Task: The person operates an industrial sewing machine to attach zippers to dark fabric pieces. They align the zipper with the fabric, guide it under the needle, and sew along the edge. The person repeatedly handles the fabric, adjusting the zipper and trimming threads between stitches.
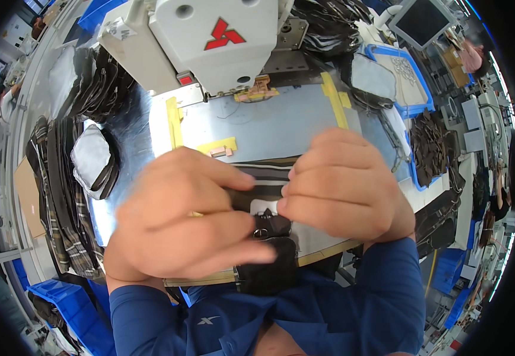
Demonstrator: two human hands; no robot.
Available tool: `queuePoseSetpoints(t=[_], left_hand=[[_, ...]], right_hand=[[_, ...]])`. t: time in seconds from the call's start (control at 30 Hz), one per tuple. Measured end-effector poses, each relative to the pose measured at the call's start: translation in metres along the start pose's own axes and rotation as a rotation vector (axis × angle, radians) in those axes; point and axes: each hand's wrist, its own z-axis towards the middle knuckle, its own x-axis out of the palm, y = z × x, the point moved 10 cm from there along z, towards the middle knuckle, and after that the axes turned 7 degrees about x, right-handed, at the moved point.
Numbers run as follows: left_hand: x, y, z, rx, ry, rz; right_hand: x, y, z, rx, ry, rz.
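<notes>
A dark striped fabric piece (263, 177) lies between my hands at the near side of the sewing machine. Below it are a small white piece (264, 206) with a dark shape on it, a dark strap with a metal ring (261, 233), and black fabric with a zipper (267, 261) hanging over the table edge. My left hand (189, 216), blurred, has its fingers curled over the left side, one finger stretched out across the black fabric. My right hand (346, 187) is closed, its thumb at the white piece's edge; what either hand pinches is hidden.
Just ahead stands a white sewing machine (216, 47) over a metal plate (269, 124) with yellow tape. Stacked dark and striped fabric pieces (67, 178) lie left. A blue tray of metal parts (402, 74) and a bin of dark brown strips (429, 148) stand right.
</notes>
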Motion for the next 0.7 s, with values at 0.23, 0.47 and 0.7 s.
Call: queuePoseSetpoints(t=[0.23, 0.47, 0.7], left_hand=[[-0.014, 0.022, -0.004, -0.297, 0.03, -0.095], [-0.006, 0.008, 0.005, -0.195, 0.063, 0.148], [0.001, -0.015, 0.006, 0.056, 0.088, 0.319]], right_hand=[[-0.001, 0.006, 0.005, -0.027, 0.024, 0.052], [-0.001, 0.007, 0.004, -0.031, -0.006, 0.04], [-0.005, 0.01, 0.002, -0.053, -0.034, 0.06]])
